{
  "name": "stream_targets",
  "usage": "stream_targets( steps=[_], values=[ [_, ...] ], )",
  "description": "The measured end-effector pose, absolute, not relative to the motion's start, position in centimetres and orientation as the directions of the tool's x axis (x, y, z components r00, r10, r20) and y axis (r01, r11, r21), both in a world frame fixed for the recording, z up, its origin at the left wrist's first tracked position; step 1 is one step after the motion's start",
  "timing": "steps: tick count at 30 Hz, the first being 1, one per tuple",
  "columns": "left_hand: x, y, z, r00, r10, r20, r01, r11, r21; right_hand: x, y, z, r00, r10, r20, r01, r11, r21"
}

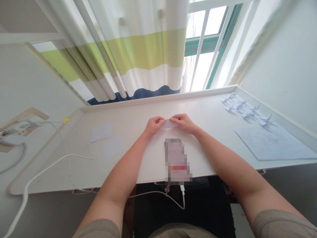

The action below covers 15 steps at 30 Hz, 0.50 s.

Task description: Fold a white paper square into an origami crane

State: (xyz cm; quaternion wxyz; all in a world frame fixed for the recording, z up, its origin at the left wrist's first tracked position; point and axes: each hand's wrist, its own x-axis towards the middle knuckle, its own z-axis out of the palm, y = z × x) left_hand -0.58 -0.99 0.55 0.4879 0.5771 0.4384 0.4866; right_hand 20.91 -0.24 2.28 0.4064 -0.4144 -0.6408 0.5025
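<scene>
A small folded strip of pale paper (169,124) lies on the white desk (138,158) in the middle, just beyond a phone. My left hand (154,125) pinches its left end with curled fingers. My right hand (184,123) pinches its right end the same way. Both hands rest on the desk surface, and the paper stretches between them. The phone (177,161) lies flat near the front edge, between my forearms, with a white cable plugged in below.
Two pale paper squares (102,133) lie at the left. Several folded paper cranes (247,110) stand at the far right, beside a lined sheet (272,143). White cables (49,165) cross the left side. A striped curtain (138,56) and window are behind.
</scene>
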Motion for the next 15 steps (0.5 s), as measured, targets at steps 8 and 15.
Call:
stream_targets(
  steps=[8,15],
  values=[
    [-0.46,-0.82,0.36,0.125,0.973,0.194,0.113,-0.208,0.972,20.57,-0.23,1.98,-0.322,0.939,0.116,0.138,0.168,-0.976],
    [-0.56,-0.65,0.28,0.098,0.972,0.212,0.076,-0.220,0.973,20.96,-0.22,2.33,-0.303,0.947,0.112,0.090,0.146,-0.985]
  ],
)
